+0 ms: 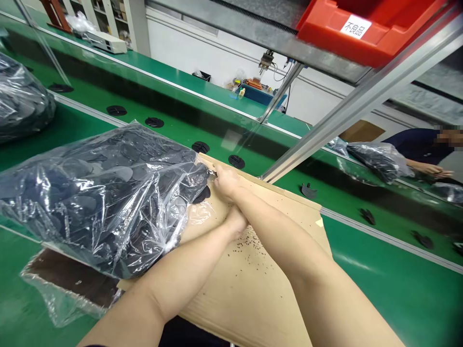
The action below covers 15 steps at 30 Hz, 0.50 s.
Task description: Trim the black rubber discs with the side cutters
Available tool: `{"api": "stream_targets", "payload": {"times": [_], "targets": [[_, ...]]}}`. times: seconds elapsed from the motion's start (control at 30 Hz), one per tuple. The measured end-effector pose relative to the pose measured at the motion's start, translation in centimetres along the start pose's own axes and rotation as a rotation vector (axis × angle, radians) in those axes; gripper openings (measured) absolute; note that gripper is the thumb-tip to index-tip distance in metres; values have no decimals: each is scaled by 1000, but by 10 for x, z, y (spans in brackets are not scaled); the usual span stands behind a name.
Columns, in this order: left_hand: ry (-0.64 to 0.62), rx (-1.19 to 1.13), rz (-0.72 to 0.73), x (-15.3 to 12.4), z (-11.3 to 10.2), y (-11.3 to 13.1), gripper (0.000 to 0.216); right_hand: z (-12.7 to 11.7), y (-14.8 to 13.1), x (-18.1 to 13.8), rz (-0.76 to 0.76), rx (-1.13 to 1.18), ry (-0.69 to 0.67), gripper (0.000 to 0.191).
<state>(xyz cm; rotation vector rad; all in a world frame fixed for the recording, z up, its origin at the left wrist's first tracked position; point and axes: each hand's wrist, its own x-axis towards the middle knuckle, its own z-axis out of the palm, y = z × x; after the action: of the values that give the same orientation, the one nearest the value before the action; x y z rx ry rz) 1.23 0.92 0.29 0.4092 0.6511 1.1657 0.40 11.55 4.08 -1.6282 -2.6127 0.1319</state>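
Note:
A large clear plastic bag [119, 193] full of flat black rounded pieces lies on the left, its right end resting on a cardboard sheet [224, 284]. Beside that end is my right hand [226, 182], fingers curled closed around something small that I cannot make out. My left hand [238, 222] is low over the cardboard, just under my right wrist, which hides its fingers. One black piece [202, 194] shows at the bag's edge. Many tiny dark bits [249, 243] are scattered on the cardboard near my left hand.
Black pieces [237, 161] lie spaced along the green conveyor belt [173, 132] behind the cardboard. A metal post [347, 106] slants up at right, below a red bin [365, 36]. Another filled bag [21, 99] is far left. A person's hands [432, 169] are at far right.

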Motion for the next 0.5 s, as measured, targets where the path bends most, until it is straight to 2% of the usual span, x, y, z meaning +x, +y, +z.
{"api": "stream_targets", "payload": {"times": [0.1,0.2,0.33,0.43,0.5], "targets": [[0,65,-4,8,-4,-8,10,-9,17,-12,81,38,40,46],[29,53,-44,14,-7,-10,17,-18,34,-27,63,-23,-28,32],[-11,98,-63,9,-8,-6,14,-22,56,-50,93,-101,-79,19],[0,104,-61,3,-11,-3,21,-24,87,-68,189,-156,-71,20],[7,111,-55,1,-12,-3,27,-26,118,-82,301,-190,-50,23]]}}
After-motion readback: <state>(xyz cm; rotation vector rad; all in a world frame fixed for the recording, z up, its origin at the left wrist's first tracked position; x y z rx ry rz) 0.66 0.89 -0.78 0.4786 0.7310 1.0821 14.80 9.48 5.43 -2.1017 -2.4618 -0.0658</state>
